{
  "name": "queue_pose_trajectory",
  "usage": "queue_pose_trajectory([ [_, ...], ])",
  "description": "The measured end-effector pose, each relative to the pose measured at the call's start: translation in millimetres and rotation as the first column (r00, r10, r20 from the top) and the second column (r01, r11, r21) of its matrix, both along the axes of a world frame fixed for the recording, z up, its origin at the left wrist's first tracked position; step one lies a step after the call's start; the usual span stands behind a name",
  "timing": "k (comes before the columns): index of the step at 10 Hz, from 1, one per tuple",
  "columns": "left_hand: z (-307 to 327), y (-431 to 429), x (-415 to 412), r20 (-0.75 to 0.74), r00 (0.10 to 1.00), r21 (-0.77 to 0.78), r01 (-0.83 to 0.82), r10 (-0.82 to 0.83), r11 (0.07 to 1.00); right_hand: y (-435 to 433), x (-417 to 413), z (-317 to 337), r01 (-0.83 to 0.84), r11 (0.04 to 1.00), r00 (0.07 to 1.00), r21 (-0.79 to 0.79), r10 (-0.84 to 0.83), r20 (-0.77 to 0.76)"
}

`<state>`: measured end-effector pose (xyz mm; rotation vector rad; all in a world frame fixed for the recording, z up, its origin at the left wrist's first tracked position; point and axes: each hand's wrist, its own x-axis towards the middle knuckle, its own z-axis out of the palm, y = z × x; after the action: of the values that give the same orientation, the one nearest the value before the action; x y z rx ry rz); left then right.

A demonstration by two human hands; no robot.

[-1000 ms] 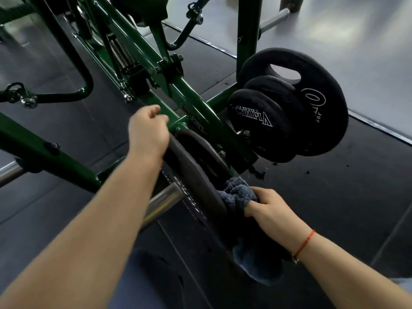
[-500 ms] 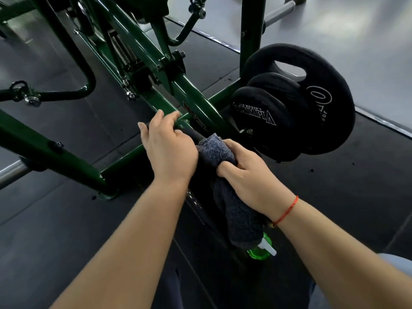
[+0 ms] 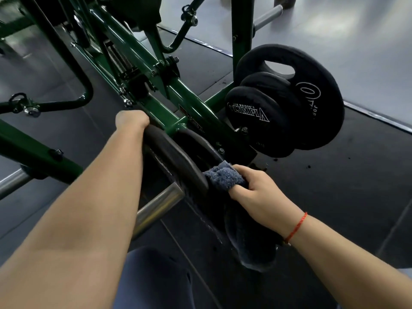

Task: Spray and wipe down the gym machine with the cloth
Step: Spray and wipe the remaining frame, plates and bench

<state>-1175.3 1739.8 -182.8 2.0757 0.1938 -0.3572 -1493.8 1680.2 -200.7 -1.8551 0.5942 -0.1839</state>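
The green gym machine (image 3: 153, 108) fills the upper left, with a large dark weight plate (image 3: 178, 159) loaded on a steel sleeve (image 3: 156, 206) in front of me. My left hand (image 3: 131, 120) grips the top rim of that plate, fingers curled over its far edge. My right hand (image 3: 258, 192) holds a bunched blue-grey cloth (image 3: 223, 177) and presses it against the plate's lower right rim; the rest of the cloth hangs down below my wrist. The spray bottle is hidden.
Three black Olympia plates (image 3: 289, 101) hang on a peg to the right, close above my right hand. A spring and bolts (image 3: 120, 61) sit on the frame behind. Another steel sleeve (image 3: 11, 181) juts out at left. Black rubber floor mat (image 3: 345, 186) lies to the right.
My right hand slid the cloth from the top of the plate down along its right rim. My left hand moved up and back on the top rim. The green bottle is out of sight.
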Motion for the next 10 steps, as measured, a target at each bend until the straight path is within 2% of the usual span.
queue_pose_trajectory([
  [1, 13, 16, -38, 0.059, 0.998, -0.120, 0.021, -0.014, 0.993, 0, 6, 2, -0.012, 0.999, 0.999, -0.053, 0.010, -0.042],
  [2, 19, 17, -93, 0.180, 0.954, -0.063, 0.255, -0.240, 0.965, -6, 13, 12, -0.075, 0.989, 0.992, -0.124, 0.061, -0.114],
  [4, 4, 22, -213, 0.451, 0.890, -0.247, 0.204, -0.074, 0.947, -11, 53, 39, 0.027, 0.976, 1.000, -0.214, -0.026, 0.006],
  [5, -10, 24, -226, 0.488, 0.873, -0.353, 0.216, -0.018, 0.910, -11, 71, 44, 0.021, 0.973, 0.999, -0.231, -0.013, 0.035],
  [7, -8, 20, -201, 0.445, 0.895, -0.371, 0.199, -0.015, 0.907, -10, 70, 41, -0.046, 0.992, 0.988, -0.120, 0.063, 0.143],
  [8, -7, 20, -164, 0.313, 0.949, -0.410, 0.166, -0.032, 0.897, -11, 67, 39, -0.057, 0.993, 0.985, -0.099, 0.072, 0.158],
  [9, -1, 15, -136, 0.195, 0.980, -0.288, 0.093, -0.037, 0.953, -11, 60, 36, -0.062, 0.995, 0.986, -0.072, 0.072, 0.153],
  [10, 12, 9, -111, 0.114, 0.992, -0.327, -0.009, 0.048, 0.945, -11, 52, 31, -0.074, 0.997, 0.987, -0.015, 0.076, 0.139],
])
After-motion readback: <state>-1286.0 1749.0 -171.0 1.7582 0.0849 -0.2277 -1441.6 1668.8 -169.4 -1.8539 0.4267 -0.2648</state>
